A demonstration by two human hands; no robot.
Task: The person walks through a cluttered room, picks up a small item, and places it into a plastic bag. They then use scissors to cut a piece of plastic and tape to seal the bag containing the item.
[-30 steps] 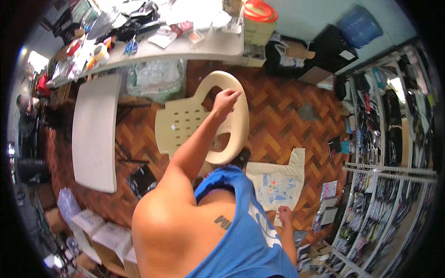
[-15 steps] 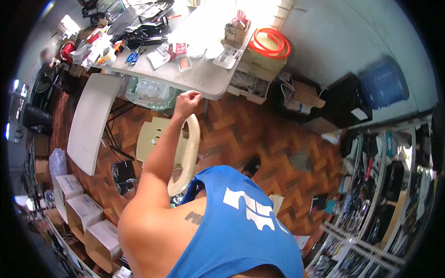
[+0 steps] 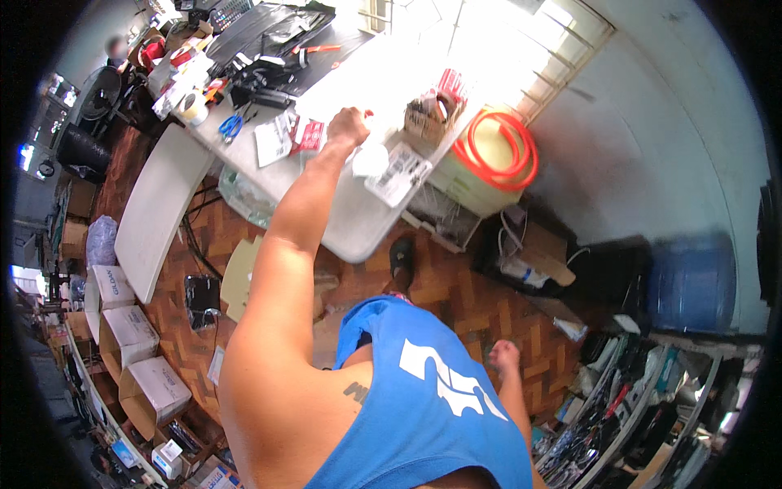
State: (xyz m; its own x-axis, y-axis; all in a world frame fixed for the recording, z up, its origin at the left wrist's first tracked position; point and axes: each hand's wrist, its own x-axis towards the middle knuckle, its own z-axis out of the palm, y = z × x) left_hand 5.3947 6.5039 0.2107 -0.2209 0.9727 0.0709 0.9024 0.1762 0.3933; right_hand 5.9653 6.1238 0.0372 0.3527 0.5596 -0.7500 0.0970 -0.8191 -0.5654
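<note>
My left hand (image 3: 349, 128) reaches out over the white table (image 3: 354, 232), its fingers bent together. Whatever they may hold is hidden under the hand. A round white item (image 3: 371, 160) lies just right of my wrist. To its left are a red and white packet (image 3: 308, 135) and a white printed sheet (image 3: 274, 140). Beside the round item, toward the table's right edge, rests a white printed package (image 3: 397, 174). My right hand (image 3: 505, 356) hangs low at my side, loosely closed, with nothing showing in it.
Blue-handled scissors (image 3: 231, 127), a tape roll (image 3: 194, 107) and a small cardboard box (image 3: 432, 114) stand on the table. An orange hose coil (image 3: 498, 151) tops the drawers at right. A chair (image 3: 239, 281) is below my left arm; crammed shelves (image 3: 627, 407) line the right.
I have stepped closer to the table. My left hand has moved from near the chair back to above the tabletop. My right hand has come into view.
</note>
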